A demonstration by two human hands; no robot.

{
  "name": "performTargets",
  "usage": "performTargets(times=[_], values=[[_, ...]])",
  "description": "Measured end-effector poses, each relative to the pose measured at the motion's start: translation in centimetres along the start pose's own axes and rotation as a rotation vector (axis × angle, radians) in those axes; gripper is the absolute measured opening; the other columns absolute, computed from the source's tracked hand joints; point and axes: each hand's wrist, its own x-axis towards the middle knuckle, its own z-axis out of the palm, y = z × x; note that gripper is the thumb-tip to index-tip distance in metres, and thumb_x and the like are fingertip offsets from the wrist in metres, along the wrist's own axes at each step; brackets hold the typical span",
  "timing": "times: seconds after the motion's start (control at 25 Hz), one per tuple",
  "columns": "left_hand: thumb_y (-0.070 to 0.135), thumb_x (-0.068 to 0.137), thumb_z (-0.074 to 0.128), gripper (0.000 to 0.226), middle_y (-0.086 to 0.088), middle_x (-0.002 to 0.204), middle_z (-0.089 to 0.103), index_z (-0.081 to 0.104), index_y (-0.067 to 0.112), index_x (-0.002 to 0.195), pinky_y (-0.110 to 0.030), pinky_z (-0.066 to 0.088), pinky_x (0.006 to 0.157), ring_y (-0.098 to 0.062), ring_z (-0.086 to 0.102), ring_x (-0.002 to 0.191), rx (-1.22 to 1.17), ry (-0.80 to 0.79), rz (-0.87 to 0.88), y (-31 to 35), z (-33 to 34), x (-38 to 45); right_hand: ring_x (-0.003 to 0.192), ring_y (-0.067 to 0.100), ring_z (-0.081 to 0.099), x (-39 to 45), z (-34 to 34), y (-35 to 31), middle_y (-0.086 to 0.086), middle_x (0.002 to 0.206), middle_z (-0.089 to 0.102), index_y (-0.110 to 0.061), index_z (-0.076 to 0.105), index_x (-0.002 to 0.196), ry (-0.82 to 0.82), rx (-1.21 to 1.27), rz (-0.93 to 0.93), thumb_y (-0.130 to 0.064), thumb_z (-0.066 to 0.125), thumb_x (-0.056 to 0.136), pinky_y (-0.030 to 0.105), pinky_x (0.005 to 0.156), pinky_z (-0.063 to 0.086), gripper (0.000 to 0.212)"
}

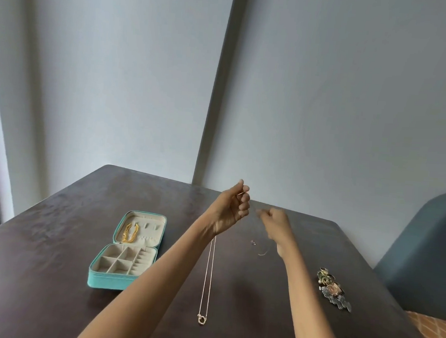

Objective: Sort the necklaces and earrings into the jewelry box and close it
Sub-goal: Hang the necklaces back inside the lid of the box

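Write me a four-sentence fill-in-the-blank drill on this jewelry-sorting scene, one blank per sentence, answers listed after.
1. The teal jewelry box lies ____ on the table.
2. The gold necklace in the box sits in its ____ half.
3. The left hand holds up a thin chain whose ring pendant hangs at its ____ end.
4. The pile of earrings lies to the ____ of the right hand's forearm.

Answers: open; lid; lower; right

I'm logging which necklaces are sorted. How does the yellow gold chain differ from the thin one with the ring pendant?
The yellow gold chain lies bunched in the open jewelry box lid; the pendant necklace hangs stretched from the left hand. The first is bright yellow, the second paler and finer. Both are metal chains.
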Motion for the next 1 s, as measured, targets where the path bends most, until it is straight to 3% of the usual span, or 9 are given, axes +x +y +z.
performTargets(times=[0.08,0.2,0.32,0.48,0.64,0.72,0.8,0.88,1.0], values=[[0.029,0.1,0.038,0.031,-0.001,0.078,0.07,0.06,0.012,0.087,-0.023,0.055,0.064,-0.014,0.067,0.067,0.0,0.01,0.045,0.2,-0.1,0.2,0.056,0.006,0.042,-0.9,0.4,0.9,-0.011,0.058,0.048,-0.019,0.066,0.081,-0.067,-0.044,0.021,-0.024,0.057,0.089,0.021,0.052,0.031,0.014],[0.025,0.101,0.036,0.032,-0.008,0.108,0.067,0.062,0.007,0.104,-0.03,0.048,0.091,-0.019,0.066,0.097,0.207,0.06,0.068,0.1,-0.6,0.1,0.08,0.013,0.061,-1.8,0.8,1.8,-0.003,0.083,0.07,-0.02,0.074,0.087,-0.156,-0.138,-0.005,-0.032,0.059,0.088,0.029,0.068,0.045,0.019],[0.022,0.101,0.036,0.035,-0.012,0.103,0.066,0.06,-0.001,0.112,-0.026,0.048,0.083,-0.016,0.065,0.084,0.632,0.14,0.057,-0.5,-1.1,-0.8,0.065,0.009,0.053,-2.4,0.6,0.3,-0.007,0.065,0.062,-0.022,0.07,0.074,-0.162,-0.171,-0.056,-0.037,0.061,0.087,0.026,0.059,0.038,0.022],[0.026,0.102,0.035,0.037,-0.004,0.06,0.063,0.063,0.002,0.095,-0.029,0.05,0.059,-0.014,0.057,0.046,0.78,0.026,-0.081,-0.6,-0.5,-3.6,0.043,0.008,0.03,-3.7,-0.8,-2.8,-0.013,0.042,0.038,-0.018,0.06,0.069,-0.113,-0.032,-0.054,-0.034,0.06,0.087,0.02,0.042,0.024,0.024],[0.037,0.1,0.036,0.042,0.005,0.047,0.032,0.066,0.012,0.084,-0.019,0.031,0.045,-0.009,0.026,0.04,0.625,-0.089,-0.187,0.4,0.6,-5.4,0.044,0.008,0.021,-4.7,-1.8,-3.2,-0.005,0.055,0.026,-0.014,0.05,0.072,-0.052,0.131,-0.005,-0.03,0.057,0.091,0.018,0.039,0.017,0.026],[0.036,0.099,0.041,0.036,0.007,0.046,0.03,0.065,0.014,0.083,-0.017,0.023,0.041,-0.007,0.023,0.04,0.443,-0.054,-0.182,1.0,1.0,-5.7,0.039,0.005,0.02,-5.5,-1.3,-2.7,-0.005,0.055,0.023,-0.014,0.056,0.076,-0.038,0.145,0.025,-0.03,0.054,0.093,0.017,0.037,0.016,0.024],[0.03,0.097,0.045,0.025,0.006,0.051,0.05,0.061,0.014,0.088,-0.017,0.032,0.039,-0.007,0.039,0.039,0.304,0.005,-0.143,1.4,1.1,-6.2,0.036,0.004,0.019,-6.4,-0.4,-2.1,-0.005,0.054,0.022,-0.016,0.06,0.079,-0.052,0.144,0.053,-0.028,0.05,0.095,0.017,0.036,0.015,0.022],[0.023,0.099,0.044,0.022,-0.002,0.072,0.07,0.06,0.011,0.091,-0.022,0.053,0.05,-0.014,0.064,0.055,0.138,0.054,-0.089,1.4,0.8,-6.4,0.037,0.005,0.021,-7.3,0.9,-1.8,-0.005,0.053,0.025,-0.016,0.061,0.082,-0.085,0.127,0.06,-0.025,0.048,0.095,0.017,0.037,0.016,0.021],[0.019,0.1,0.04,0.025,-0.013,0.092,0.071,0.06,0.005,0.095,-0.031,0.058,0.073,-0.025,0.07,0.08,-0.036,0.133,0.012,0.9,-0.2,-6.1,0.04,0.006,0.03,-8.4,3.0,-1.5,-0.005,0.052,0.036,-0.013,0.061,0.081,-0.117,0.044,0.007,-0.022,0.047,0.094,0.017,0.039,0.024,0.021]])
